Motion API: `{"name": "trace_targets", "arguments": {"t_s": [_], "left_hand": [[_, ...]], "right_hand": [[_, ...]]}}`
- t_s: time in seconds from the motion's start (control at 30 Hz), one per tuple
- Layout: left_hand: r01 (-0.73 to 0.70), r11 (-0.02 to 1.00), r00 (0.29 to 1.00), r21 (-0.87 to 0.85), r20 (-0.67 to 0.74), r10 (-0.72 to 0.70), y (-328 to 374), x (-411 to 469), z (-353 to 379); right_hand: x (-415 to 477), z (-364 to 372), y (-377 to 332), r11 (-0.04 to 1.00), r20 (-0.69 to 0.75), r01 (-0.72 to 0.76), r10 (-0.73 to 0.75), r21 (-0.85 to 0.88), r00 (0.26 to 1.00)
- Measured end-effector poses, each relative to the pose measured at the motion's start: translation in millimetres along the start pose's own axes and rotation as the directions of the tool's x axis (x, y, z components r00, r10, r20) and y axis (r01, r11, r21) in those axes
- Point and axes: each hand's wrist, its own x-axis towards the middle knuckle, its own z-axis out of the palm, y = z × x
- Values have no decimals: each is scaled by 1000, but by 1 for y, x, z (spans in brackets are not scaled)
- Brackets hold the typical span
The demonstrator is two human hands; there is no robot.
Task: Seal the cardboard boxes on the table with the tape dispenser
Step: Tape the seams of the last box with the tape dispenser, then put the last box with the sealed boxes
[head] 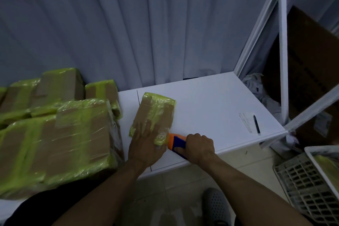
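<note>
A small cardboard box (156, 112) wrapped in yellow-green tape lies on the white table (211, 101). My left hand (145, 145) presses flat on the box's near end, fingers spread. My right hand (199, 147) grips the blue and orange tape dispenser (176, 142), whose orange front touches the box's near right corner. A strip of tape folds over that corner under my left fingers.
Several taped cardboard boxes (60, 134) are piled at the left. A paper slip (247, 121) and a black pen (256, 124) lie near the table's right edge. White shelf posts (283, 60), a big brown carton (311, 64) and plastic baskets (308, 185) stand at right.
</note>
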Motion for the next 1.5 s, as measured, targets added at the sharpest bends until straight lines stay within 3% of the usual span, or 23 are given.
{"name": "trace_targets", "arguments": {"t_s": [0.13, 0.27, 0.37, 0.43, 0.5, 0.63, 0.77, 0.9, 1.03, 1.13, 1.33, 1.37, 1.4, 1.5], "left_hand": [[-43, 989, 997, 141, 72, 33, -14, 20, 15], [12, 999, 997, 49, 78, -15, -5, 34, 17], [-41, 999, 998, -31, 37, 42, -7, 38, 19], [-44, 997, 998, 58, 40, 42, -12, 37, 17], [28, 992, 996, 120, 77, -37, -11, 39, 10], [166, 983, 973, 84, 148, -177, -4, 46, -16], [47, 980, 965, 193, 244, -94, -10, 42, -37], [47, 978, 974, 204, 207, -90, -23, 63, -47], [82, 977, 987, 199, 121, -108, -38, 98, -48], [116, 951, 990, 286, 50, -135, -48, 121, -43], [203, 930, 978, 307, -106, -178, -78, 154, -33], [285, 918, 958, 275, -93, -270, -83, 158, -32], [294, 919, 954, 261, -137, -266, -86, 162, -32], [194, 975, 953, -106, -216, -213, -35, 144, -47]], "right_hand": [[10, 3, 2, 1000, 43, -25, 24, 20, 999], [21, 8, -1, 998, 13, -36, 37, -45, 999], [28, 15, 3, 995, 69, -99, 100, -12, 993], [32, 13, 5, 989, 94, -142, 138, 34, 986], [35, 5, 6, 973, 92, -187, 175, 134, 980], [42, -5, 7, 886, 143, -259, 221, 383, 965], [52, -6, 9, 768, 166, -220, 150, 601, 975], [61, -11, -7, 641, 162, -157, 51, 751, 985], [70, -22, -20, 463, 126, -132, 43, 876, 991], [79, -30, -27, 374, 112, -122, 50, 920, 992], [96, -21, -32, 421, 71, -67, 4, 904, 997], [96, -20, -31, 437, 39, -39, 9, 899, 999], [96, -20, -29, 453, 4, -10, 13, 891, 1000], [93, -25, -25, 498, -105, 60, 62, 865, 993]]}}
